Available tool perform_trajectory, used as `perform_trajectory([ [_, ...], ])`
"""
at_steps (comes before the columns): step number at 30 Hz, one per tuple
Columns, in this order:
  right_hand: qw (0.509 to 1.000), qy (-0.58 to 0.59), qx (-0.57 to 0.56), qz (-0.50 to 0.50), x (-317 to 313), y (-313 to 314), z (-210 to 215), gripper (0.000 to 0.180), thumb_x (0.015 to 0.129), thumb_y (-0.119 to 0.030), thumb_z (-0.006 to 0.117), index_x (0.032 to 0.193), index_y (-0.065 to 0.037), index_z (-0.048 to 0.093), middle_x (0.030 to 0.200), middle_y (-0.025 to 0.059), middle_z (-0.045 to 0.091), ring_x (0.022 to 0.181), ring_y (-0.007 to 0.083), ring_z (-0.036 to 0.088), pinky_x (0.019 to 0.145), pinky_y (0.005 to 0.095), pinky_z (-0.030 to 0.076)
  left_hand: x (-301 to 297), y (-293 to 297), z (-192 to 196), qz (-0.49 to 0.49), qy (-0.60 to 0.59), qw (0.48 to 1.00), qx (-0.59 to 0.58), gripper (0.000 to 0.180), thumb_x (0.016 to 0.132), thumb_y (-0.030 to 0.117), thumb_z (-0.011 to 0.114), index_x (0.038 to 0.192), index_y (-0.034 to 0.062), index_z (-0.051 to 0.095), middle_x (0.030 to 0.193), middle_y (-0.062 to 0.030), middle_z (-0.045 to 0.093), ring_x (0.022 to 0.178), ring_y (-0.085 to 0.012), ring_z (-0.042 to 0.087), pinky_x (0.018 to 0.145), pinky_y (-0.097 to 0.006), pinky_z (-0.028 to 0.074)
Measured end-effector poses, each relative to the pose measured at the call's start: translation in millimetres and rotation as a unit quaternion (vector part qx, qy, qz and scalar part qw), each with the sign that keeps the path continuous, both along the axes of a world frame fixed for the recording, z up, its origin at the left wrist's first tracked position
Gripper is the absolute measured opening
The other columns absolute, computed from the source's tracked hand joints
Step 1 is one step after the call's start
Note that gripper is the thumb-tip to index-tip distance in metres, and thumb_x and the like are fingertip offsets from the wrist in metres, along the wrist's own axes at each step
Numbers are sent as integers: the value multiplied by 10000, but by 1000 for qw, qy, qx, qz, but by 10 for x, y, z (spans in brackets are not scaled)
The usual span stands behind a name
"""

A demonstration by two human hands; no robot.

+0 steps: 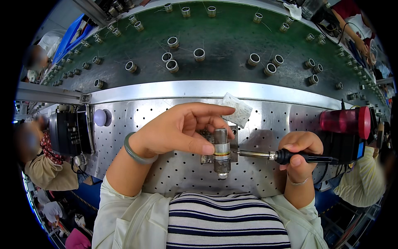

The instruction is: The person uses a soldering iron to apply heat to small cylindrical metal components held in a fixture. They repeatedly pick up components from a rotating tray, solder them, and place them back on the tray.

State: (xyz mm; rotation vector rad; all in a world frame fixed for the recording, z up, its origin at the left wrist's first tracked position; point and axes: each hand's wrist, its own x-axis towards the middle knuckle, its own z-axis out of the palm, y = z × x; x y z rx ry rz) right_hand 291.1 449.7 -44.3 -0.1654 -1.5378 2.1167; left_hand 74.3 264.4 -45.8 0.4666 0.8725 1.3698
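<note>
A soldering iron (271, 155) with a black handle lies in my right hand (299, 151), which is closed around it. Its tip points left and meets, or nearly meets, the side of a silver metal ring (222, 151). That ring sits around a dark metal post (222, 167), which stands over a worn metal block (206, 159). My left hand (178, 128) has its thumb against the ring's left side. Its index finger stretches out above, while the other fingers curl behind the post, partly hidden. A thin wire rises from the ring.
Beyond the perforated metal bench (174, 176) runs a green conveyor belt (224, 41) carrying many small metal cylinders with wires. A greyish square pad (238, 110) lies behind the block. A red container (346, 122) stands right, a black device (68, 133) left. Other people sit on both sides.
</note>
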Motion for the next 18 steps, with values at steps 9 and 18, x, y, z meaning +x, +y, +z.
perform_trajectory([
  [9, 1000, -24, -9, 14, -39, -65, -14, 179, 732, -14, 741, 855, 56, 631, 694, 126, 640, 537, 164, 614, 512, 236, 469, 52, -2, -9, -6, 10, 999, -31, 727, 710, -47, 742, 1356, -74, 410, 1009, -168, 639, 893, -155, 644, 738, -209, 544],
  [18, 999, -14, -30, 21, -31, -50, -37, 171, 724, 8, 737, 839, 62, 622, 666, 114, 630, 540, 165, 612, 509, 241, 463, 25, 1, 17, -17, -11, 999, -28, 747, 707, -44, 744, 1369, -67, 397, 1006, -176, 642, 914, -157, 639, 720, -198, 523],
])
